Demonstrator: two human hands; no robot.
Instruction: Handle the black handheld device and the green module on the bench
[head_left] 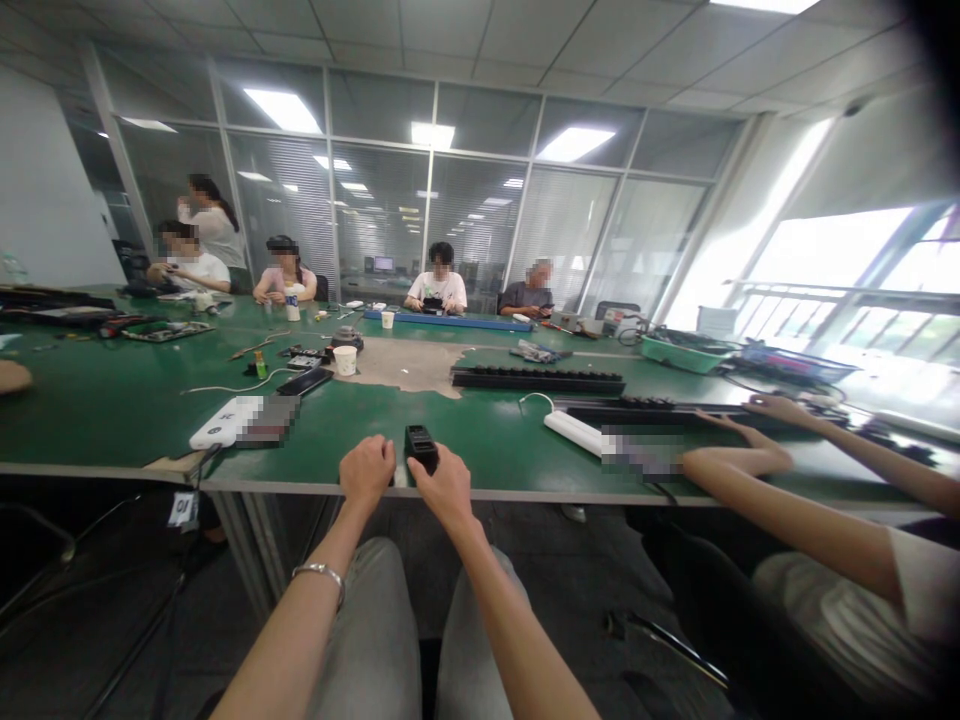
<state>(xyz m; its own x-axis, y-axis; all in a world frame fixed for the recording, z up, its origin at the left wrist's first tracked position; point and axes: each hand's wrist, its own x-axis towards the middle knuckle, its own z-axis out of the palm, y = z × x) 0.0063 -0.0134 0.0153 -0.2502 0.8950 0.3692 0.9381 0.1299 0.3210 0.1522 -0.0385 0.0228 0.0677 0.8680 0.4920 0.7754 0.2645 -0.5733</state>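
Note:
My left hand (367, 470) rests at the near edge of the green table (105, 410), fingers curled into a loose fist; what it holds, if anything, is hidden. A silver bracelet circles that wrist. My right hand (448, 483) is closed around the near end of a small black device (421, 446) that sits on the table edge between both hands. My forearms reach forward over my grey-trousered knees.
White power strips lie to the left (225, 423) and right (574, 431). Long black strips (537, 378) and paper cups (345, 359) sit further back. A co-worker's arms (757, 440) reach onto the table at right. Several people sit along the far side.

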